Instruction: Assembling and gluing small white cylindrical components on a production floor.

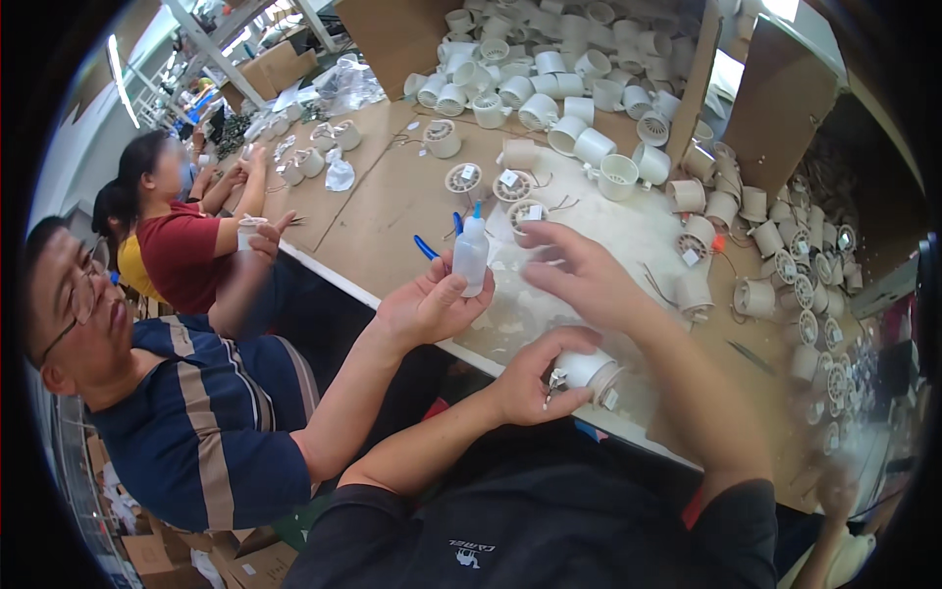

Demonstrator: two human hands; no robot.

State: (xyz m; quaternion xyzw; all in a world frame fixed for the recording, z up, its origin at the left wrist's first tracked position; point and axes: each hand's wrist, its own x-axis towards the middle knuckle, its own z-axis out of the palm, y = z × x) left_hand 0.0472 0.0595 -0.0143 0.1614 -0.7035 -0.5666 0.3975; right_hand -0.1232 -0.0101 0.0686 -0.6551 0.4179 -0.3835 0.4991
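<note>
My left hand [546, 381] is closed around a white cup-shaped plastic housing [589, 373] at the table's near edge. A small metal fitting shows by my thumb, and a small label is on the housing's lower rim. Above it, my right hand [579, 263] is held out with fingers apart and nothing in them. Just left of those fingers is a translucent squeeze bottle [472, 257] with a blue tip, upright in a co-worker's hand [417, 312]. My right hand appears apart from the bottle. Blue-handled pliers [426, 247] lie behind it, partly hidden.
Several labelled round parts with wires [464, 178] sit beyond the bottle. White housings [549, 83] heap up at the back between cardboard panels [780, 108]; more parts [754, 297] crowd the right. A co-worker in a striped shirt [196, 412] stands close at left; others work farther along.
</note>
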